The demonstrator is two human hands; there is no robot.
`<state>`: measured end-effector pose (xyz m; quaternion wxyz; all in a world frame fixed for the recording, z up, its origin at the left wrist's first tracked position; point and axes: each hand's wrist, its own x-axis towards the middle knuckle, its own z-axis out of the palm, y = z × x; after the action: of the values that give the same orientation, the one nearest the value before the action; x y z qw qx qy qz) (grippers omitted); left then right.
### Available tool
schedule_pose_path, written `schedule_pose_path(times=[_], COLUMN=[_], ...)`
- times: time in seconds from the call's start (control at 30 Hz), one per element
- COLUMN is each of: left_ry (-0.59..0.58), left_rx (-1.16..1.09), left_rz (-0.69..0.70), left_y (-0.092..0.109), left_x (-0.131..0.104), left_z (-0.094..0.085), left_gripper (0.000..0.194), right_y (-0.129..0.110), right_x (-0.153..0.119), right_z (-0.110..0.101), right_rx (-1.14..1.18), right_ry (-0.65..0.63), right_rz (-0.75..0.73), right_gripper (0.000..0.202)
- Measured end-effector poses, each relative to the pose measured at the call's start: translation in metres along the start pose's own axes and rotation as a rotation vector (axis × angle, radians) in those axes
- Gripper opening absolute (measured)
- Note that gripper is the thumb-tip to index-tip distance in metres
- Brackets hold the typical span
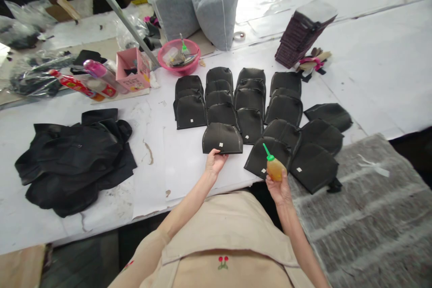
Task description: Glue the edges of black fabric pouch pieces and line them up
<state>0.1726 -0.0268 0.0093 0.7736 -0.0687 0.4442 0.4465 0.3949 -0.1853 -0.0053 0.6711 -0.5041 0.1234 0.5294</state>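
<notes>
My left hand pinches the lower edge of a black fabric piece that has a small white label. That piece lies at the front of several rows of similar black curved pieces overlapping on the white table. In my right hand is a small glue bottle of amber liquid, its green nozzle pointing up and to the left. The bottle is over the black pieces at the right front, whose labels face up.
A heap of black fabric lies at the left. Behind are a pink basin, a pink box, bottles, two stuffed plastic bags and a dark stack. Grey quilted cloth covers the right front.
</notes>
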Motion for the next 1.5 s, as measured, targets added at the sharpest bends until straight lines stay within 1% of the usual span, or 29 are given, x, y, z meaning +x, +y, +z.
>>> schedule_pose_path(times=[0.1, 0.2, 0.33, 0.43, 0.5, 0.57, 0.63, 0.7, 0.77, 0.83, 0.87, 0.93, 1.0, 1.03, 1.1, 1.13, 1.2, 1.23, 1.27, 1.3, 1.4, 1.47, 1.5], left_ry=[0.038, 0.077, 0.132, 0.174, 0.18, 0.161, 0.115, 0.066, 0.014, -0.059, -0.105, -0.176, -0.171, -0.141, -0.051, 0.001, 0.129, 0.207, 0.292, 0.386, 0.692, 0.88, 0.957], left_rx=[-0.028, -0.034, -0.08, -0.041, -0.007, 0.04, 0.127, 0.256, 0.439, 0.658, 0.766, 0.956, 1.065, 1.083, 1.101, 1.122, 1.211, 1.271, 1.339, 1.406, 1.675, 1.774, 1.803], left_rz=[-0.033, -0.074, -0.114, -0.168, -0.196, -0.207, -0.244, -0.327, -0.42, -0.467, -0.455, -0.337, -0.172, -0.107, 0.03, 0.132, 0.402, 0.537, 0.647, 0.722, 0.797, 0.823, 0.854], left_y=[-0.017, -0.027, -0.036, -0.042, -0.047, -0.05, -0.053, -0.055, -0.056, -0.055, -0.053, -0.045, -0.029, -0.017, 0.014, 0.033, 0.076, 0.098, 0.121, 0.144, 0.208, 0.246, 0.264], left_x=[-0.001, -0.003, -0.004, -0.003, -0.003, -0.003, -0.005, -0.009, -0.015, -0.02, -0.021, -0.023, -0.023, -0.023, -0.024, -0.026, -0.033, -0.037, -0.042, -0.047, -0.06, -0.065, -0.067], left_z=[-0.011, -0.016, -0.022, -0.027, -0.031, -0.034, -0.037, -0.041, -0.046, -0.052, -0.056, -0.064, -0.075, -0.082, -0.101, -0.113, -0.141, -0.156, -0.171, -0.185, -0.222, -0.24, -0.247], left_gripper=[0.041, 0.04, 0.035, 0.029, 0.025, 0.021, 0.018, 0.019, 0.022, 0.024, 0.024, 0.026, 0.027, 0.028, 0.029, 0.026, 0.013, 0.012, 0.019, 0.026, 0.034, 0.036, 0.038], right_y=[-0.002, -0.002, 0.0, 0.004, 0.008, 0.011, 0.014, 0.018, 0.021, 0.026, 0.029, 0.035, 0.042, 0.046, 0.056, 0.061, 0.072, 0.078, 0.084, 0.09, 0.108, 0.119, 0.125], right_x=[0.001, 0.001, 0.003, 0.004, 0.003, 0.002, 0.001, -0.001, -0.002, -0.002, -0.002, -0.002, -0.002, -0.001, 0.0, 0.001, 0.003, 0.003, 0.003, 0.002, -0.004, -0.01, -0.013], right_z=[-0.001, 0.0, 0.0, 0.0, 0.0, 0.002, 0.004, 0.007, 0.011, 0.017, 0.021, 0.029, 0.038, 0.043, 0.053, 0.058, 0.069, 0.075, 0.081, 0.087, 0.103, 0.112, 0.115], right_rx=[-0.003, -0.004, -0.006, -0.016, -0.011, 0.0, 0.007, -0.005, -0.036, -0.073, -0.09, -0.123, -0.153, -0.168, -0.195, -0.218, -0.26, -0.277, -0.279, -0.288, -0.327, -0.36, -0.373], right_ry=[0.029, 0.038, 0.033, 0.026, 0.027, 0.034, 0.036, 0.025, 0.006, -0.013, -0.025, -0.062, -0.107, -0.132, -0.183, -0.219, -0.272, -0.282, -0.276, -0.268, -0.251, -0.256, -0.255], right_rz=[-0.004, 0.01, 0.025, 0.034, 0.036, 0.038, 0.045, 0.057, 0.065, 0.062, 0.065, 0.089, 0.116, 0.126, 0.145, 0.173, 0.185, 0.182, 0.169, 0.17, 0.213, 0.253, 0.272], right_gripper=[0.043, 0.044, 0.042, 0.043, 0.045, 0.046, 0.046, 0.045, 0.043, 0.042, 0.042, 0.045, 0.049, 0.049, 0.05, 0.05, 0.05, 0.051, 0.053, 0.055, 0.062, 0.061, 0.059])
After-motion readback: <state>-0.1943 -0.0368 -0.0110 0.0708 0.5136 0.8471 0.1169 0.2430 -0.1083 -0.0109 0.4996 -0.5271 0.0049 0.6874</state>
